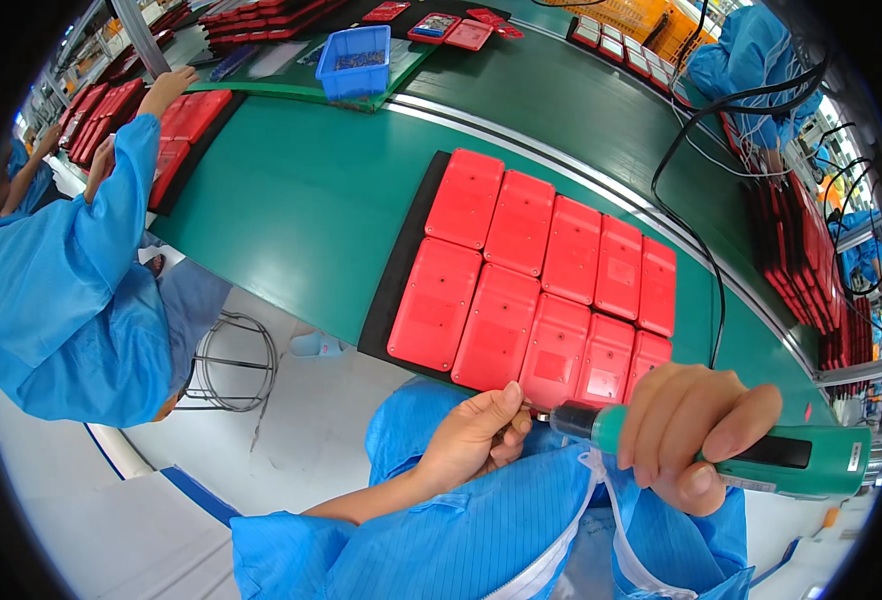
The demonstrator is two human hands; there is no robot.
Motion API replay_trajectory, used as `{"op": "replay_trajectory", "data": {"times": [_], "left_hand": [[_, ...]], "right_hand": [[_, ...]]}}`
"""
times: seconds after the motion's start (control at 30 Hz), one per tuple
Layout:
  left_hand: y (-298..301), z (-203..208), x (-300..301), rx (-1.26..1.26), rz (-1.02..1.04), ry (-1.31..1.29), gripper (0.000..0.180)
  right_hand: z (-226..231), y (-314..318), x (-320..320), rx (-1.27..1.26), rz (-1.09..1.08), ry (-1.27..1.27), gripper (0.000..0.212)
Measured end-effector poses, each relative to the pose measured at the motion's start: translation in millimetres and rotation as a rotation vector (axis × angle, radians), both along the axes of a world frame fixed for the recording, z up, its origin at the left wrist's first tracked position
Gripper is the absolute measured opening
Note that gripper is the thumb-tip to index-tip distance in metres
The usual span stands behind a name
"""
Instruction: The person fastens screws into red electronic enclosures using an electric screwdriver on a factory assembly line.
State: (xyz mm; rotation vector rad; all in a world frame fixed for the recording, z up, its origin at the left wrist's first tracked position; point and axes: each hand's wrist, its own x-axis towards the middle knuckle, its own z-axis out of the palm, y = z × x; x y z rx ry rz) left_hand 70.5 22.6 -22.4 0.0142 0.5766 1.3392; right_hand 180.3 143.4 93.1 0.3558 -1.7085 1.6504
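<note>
In my right hand [696, 430] I grip a green electric screwdriver [811, 460] with a black collar, held level and pointing left. Its tip meets the fingers of my left hand [479, 432], which are pinched together at the bit end; whatever small piece lies between them is too small to make out. Just beyond my hands, two rows of red plastic cases [511, 310] with small screw holes lie on a black tray [396, 290]. The nearest cases are partly covered by my right hand and the screwdriver.
The tray rests on a green workbench [291, 210]. A blue bin [354, 62] of small parts stands at the far left of it. A co-worker in a blue smock [71, 290] works at the left beside more red cases [186, 120]. A black cable [696, 230] hangs at the right.
</note>
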Motion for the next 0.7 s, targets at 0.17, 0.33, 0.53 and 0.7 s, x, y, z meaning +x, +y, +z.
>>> {"op": "replay_trajectory", "data": {"times": [0.17,0.33,0.53,0.7], "left_hand": [[-2,14,-5,-0.188,0.111,-0.009,0.041],[-14,-4,-10,-0.114,0.032,-0.019,0.032],[-18,0,-13,-0.086,0.020,-0.044,0.030],[-21,-1,-14,-0.094,0.024,-0.035,0.025]], "right_hand": [[-5,9,-9,-0.035,-0.020,-0.050,0.027],[-10,13,-27,0.027,-0.117,-0.124,0.027],[-17,13,-37,0.010,-0.078,-0.102,0.028],[-20,14,-39,0.014,-0.043,-0.100,0.029]]}}
